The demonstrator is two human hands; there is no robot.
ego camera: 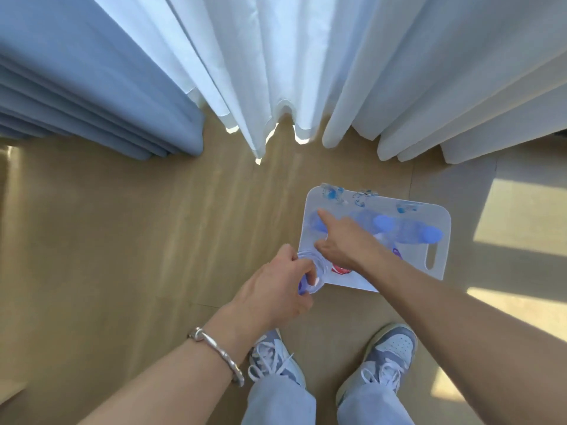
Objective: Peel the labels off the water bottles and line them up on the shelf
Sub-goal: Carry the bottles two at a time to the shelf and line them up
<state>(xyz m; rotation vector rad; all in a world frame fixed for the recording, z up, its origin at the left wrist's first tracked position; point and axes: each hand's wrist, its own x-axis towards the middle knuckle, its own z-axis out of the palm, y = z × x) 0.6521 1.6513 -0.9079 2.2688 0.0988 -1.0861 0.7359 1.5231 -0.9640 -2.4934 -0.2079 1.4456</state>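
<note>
You are looking straight down at a low white shelf (441, 256) on a pale wooden floor (122, 240), with curtains (276, 72) hanging beyond it.

Three water bottles stand upright in a row on the shelf, seen from above by their blue caps: the left bottle (316, 227), the middle bottle (382, 223) and the right bottle (431, 234). What shows of their sides looks clear and bare, so these three appear to be peeled and placed.

Your left hand (276, 286) curls its fingers round a fourth bottle (310, 268), just off the shelf's near left corner. It is clear and ridged, tilted with its blue cap towards you, and no label shows on it.

Your right hand (340, 240) reaches over the shelf with the index finger stretched towards the left bottle. It holds nothing visible, and whether the finger touches cannot be told.

A red scrap (340, 269) and a purple scrap (398, 253) lie on the shelf by your right arm, probably peeled labels.

The task looks nearly done. The fourth bottle is not yet in the row.
</note>
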